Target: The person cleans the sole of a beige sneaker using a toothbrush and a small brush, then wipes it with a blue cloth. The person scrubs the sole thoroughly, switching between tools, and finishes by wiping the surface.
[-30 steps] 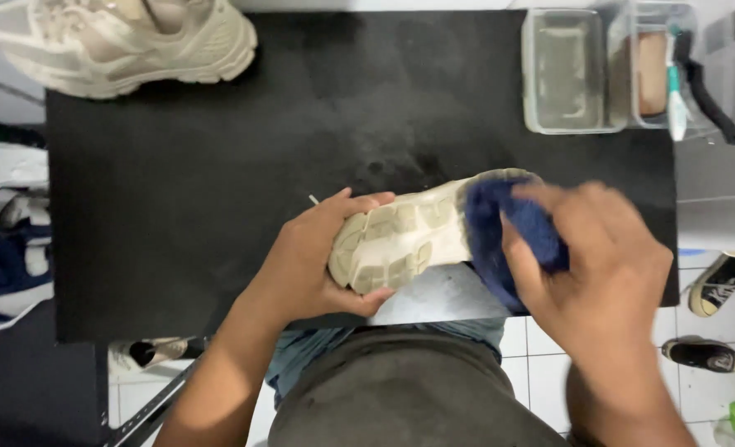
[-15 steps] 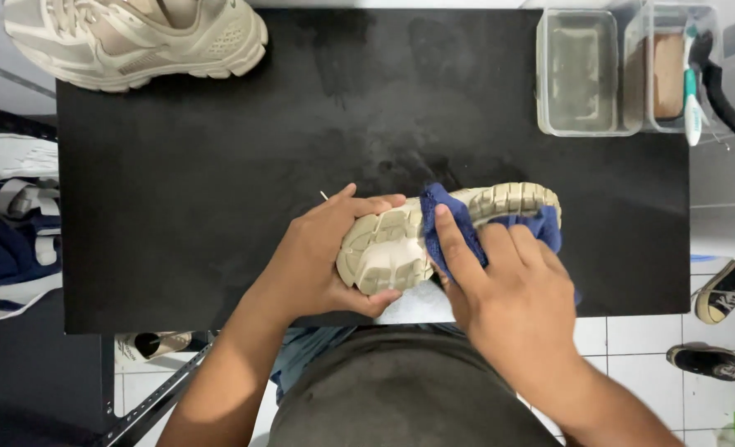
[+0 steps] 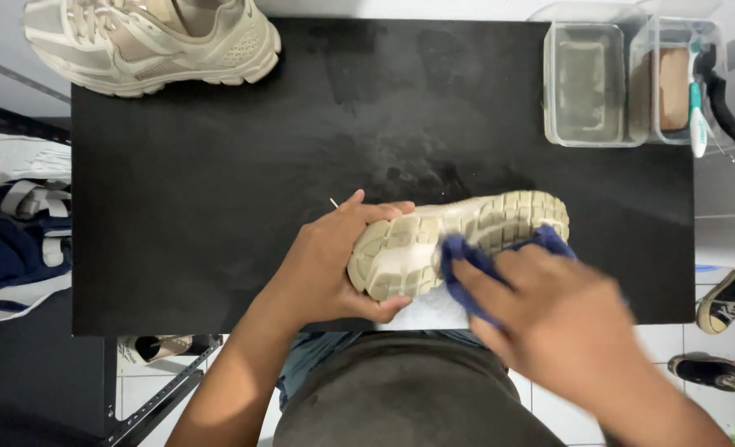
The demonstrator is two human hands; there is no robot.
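Two hands busy here — left hand clamped round the heel of the upturned beige chunky-soled sneaker. Right hand, blurred, gripping the dark blue fuzzy cloth, now slid back off the toe toward the sole's near edge — mid-wipe, probably.

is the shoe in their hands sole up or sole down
Sole up. The tread of the shoe faces the camera, the left hand gripping its heel end and the right hand pressing a blue cloth against it.

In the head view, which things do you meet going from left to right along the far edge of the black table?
Beige mesh sneaker → empty clear plastic container → clear container holding a brown block → teal-handled toothbrush → black-handled brush.
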